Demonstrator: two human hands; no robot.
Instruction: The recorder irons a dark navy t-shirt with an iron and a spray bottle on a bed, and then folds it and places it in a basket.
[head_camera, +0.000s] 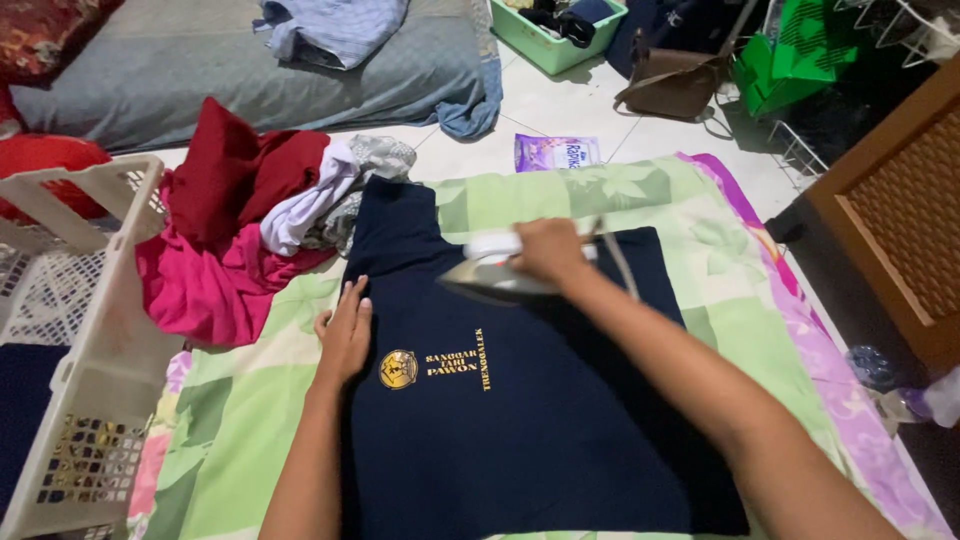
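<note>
On green floral sheet (640, 195) spread over floor: navy shirt (520, 420) lies flat. Right hand (548, 250) wrapped round iron (495, 272) handle, soleplate on upper shirt. Left hand (345, 330) flat, fingers together, pinning shirt's left edge. Best to hold cloth taut, strokes even, cord (620, 262) clear, skirting yellow print (440, 365).

The left hand (345, 335) lies flat, palm down, fingers together and stretched forward. The right hand (548, 250) is curled closed in a grip, forearm reaching diagonally forward.

A navy shirt (520, 420) with a yellow chest emblem lies flat; a white iron (495, 268) rests on it.
</note>
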